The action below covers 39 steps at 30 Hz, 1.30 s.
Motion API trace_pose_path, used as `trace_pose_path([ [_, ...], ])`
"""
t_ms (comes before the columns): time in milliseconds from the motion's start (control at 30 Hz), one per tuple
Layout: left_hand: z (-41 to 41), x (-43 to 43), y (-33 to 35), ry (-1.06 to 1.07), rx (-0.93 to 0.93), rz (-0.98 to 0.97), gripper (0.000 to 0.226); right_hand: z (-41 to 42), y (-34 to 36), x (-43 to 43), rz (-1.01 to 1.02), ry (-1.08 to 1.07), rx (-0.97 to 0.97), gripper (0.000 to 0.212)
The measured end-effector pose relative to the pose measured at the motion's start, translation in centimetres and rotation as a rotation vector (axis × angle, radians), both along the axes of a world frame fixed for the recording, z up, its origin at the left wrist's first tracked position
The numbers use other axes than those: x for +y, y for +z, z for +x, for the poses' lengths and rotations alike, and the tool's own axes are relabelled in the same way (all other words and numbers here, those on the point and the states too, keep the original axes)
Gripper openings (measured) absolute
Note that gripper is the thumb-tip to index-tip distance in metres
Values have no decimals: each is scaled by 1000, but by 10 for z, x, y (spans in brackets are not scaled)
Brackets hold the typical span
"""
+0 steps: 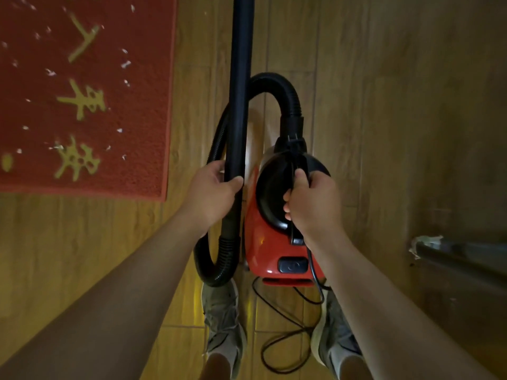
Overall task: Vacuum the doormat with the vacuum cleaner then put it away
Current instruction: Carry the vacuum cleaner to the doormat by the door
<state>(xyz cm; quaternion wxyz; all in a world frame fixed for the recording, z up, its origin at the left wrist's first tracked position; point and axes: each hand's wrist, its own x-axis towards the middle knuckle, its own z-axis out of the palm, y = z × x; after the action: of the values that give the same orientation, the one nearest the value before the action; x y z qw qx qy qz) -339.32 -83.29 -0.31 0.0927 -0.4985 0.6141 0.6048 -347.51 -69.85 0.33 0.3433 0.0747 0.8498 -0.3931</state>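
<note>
Below, left hand gripping wand, right hand gripping vacuum cleaner, doormat apart, leftward.

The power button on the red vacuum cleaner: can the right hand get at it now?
Probably not at once: the right hand grips the handle. The power button lies uncovered close to that wrist, so after letting go it likely could.

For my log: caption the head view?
Left hand grips the wand, right hand holds the red vacuum cleaner, beside the scrap-littered doormat.
</note>
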Motion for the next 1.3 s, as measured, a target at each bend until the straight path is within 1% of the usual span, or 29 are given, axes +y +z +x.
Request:
trace_pose_path([
  [133,3,-4,-31,-14,-30,-16,26,4,-28,2,4,-20,17,44],
  [233,5,-4,-51,-22,-52,-7,28,6,-39,5,-14,-58,-7,38],
  [400,4,-1,-81,-21,-67,-22,22,11,-60,11,-72,-116,-22,33],
  [533,8,1,-97,-21,-75,-36,25,18,-71,12,-93,-121,-21,32],
  [633,11,1,-105,-21,-91,-57,30,25,-75,10,-116,-116,-6,31],
  [767,16,6,-112,-18,-108,-68,33,37,-77,11,-133,-59,12,30],
  [1000,20,11,-119,10,-106,-94,46,39,-79,23,-179,-94,9,31],
  [1133,18,14,-121,32,-108,-96,43,39,-76,24,-191,-102,5,30],
  [1300,16,15,-125,31,-120,-94,50,40,-76,26,-179,-103,10,28],
])
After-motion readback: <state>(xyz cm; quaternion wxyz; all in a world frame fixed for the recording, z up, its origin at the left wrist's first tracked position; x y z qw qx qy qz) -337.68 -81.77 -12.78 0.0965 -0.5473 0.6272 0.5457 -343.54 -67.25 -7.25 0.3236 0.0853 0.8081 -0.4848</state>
